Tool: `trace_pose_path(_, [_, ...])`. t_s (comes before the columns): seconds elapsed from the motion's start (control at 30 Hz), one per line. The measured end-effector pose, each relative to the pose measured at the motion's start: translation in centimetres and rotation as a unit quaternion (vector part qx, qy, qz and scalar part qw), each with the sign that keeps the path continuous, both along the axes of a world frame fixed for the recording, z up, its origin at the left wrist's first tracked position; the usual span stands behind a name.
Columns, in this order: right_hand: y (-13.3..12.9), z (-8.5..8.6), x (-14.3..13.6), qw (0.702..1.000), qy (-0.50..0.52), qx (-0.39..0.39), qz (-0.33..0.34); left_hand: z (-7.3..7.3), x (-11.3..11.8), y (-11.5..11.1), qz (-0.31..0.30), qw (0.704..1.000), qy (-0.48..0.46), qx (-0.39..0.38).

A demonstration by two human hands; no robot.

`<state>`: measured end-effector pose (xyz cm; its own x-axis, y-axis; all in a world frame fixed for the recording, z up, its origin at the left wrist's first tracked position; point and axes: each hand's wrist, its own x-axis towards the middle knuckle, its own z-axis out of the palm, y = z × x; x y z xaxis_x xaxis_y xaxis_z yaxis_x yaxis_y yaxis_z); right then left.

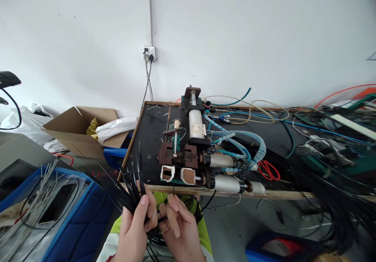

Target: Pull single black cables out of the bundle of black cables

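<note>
My left hand is closed round a bundle of black cables, whose loose ends fan up and to the left. Close beside it on the right, my right hand has its fingers curled, with a thin black cable rising from its fingertips toward the pneumatic machine. Just above the hands are the machine's two pale-edged clamp pads, which stand apart. More black cable hangs below the hands, over the lap.
White cylinders and blue hoses stand on the black table. Left are an open cardboard box and a blue bin holding wires and a phone. Black cables drape over the table's right side.
</note>
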<state>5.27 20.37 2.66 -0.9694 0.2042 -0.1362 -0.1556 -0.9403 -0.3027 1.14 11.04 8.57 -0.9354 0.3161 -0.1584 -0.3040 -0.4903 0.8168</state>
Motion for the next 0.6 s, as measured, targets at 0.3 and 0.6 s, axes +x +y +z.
trace_pose_path(0.3, [0.0,-0.1,0.2,1.000,-0.014,0.011,-0.014,-0.9,0.0,-0.1,0.009,0.999,0.008,-0.032])
trace_pose_path(0.6, [-1.1,0.9,2.4,0.950,-0.062,0.295,-0.084,-2.3,0.1,-1.2,-0.022,0.996,0.045,-0.068])
